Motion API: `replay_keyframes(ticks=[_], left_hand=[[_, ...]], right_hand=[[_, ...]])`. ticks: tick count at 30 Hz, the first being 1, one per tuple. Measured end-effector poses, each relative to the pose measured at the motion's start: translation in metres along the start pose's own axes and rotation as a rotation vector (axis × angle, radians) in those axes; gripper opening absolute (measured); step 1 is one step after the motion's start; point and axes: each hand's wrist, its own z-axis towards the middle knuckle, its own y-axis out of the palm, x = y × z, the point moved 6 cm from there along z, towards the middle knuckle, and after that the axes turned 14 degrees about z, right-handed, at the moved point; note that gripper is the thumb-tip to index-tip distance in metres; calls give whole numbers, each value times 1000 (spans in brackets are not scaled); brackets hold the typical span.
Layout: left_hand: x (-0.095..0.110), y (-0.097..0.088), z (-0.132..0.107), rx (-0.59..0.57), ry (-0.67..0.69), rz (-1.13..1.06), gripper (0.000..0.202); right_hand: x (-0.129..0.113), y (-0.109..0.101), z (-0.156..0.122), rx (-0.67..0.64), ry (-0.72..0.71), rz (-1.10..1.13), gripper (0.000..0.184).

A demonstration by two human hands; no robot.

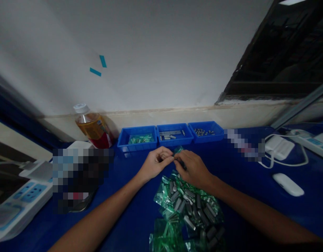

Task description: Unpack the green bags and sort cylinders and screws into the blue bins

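My left hand (pixel 156 161) and my right hand (pixel 192 167) meet fingertip to fingertip above the blue table, each closed in a pinch. Whatever is between the fingertips is too small and hidden to name. A bit of green film (pixel 179 149) shows just behind the right fingers; I cannot tell whether it is held. Below and partly under the right hand lies a heap of green plastic bags (pixel 168 232) with dark grey and silvery oblong pieces (pixel 189 209) among them.
Along the wall stand three blue trays: one with green packets (pixel 141 139), one with metal rods (pixel 170 134), one with small metal parts (pixel 202 132). Left are a drink bottle (pixel 91 126) and power strip (pixel 32 196); right, a white case (pixel 288 184) and white charger (pixel 279 147) with cable.
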Motion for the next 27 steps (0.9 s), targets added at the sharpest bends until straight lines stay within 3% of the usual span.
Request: replay_keyframes(ticks=[4, 9, 13, 19, 23, 25, 27], left_hand=[[2, 2, -1, -21, 29, -28, 33], [0, -1, -1, 34, 29, 84, 25], [-1, -4, -1, 71, 10, 217, 27], [0, -1, 0, 7, 28, 316, 33], [6, 6, -3, -78, 105, 488, 25], [12, 13, -5, -144, 200, 579, 19], [17, 19, -8, -205, 301, 651, 22]], right_hand=[[10, -1, 4, 27, 111, 170, 7], [19, -1, 4, 36, 192, 275, 8], [17, -1, 4, 40, 115, 189, 10], [5, -1, 7, 3, -41, 18, 10], [33, -39, 18, 75, 55, -43, 16], [66, -73, 25, 149, 192, -146, 21], [105, -101, 32, 124, 386, -284, 26]])
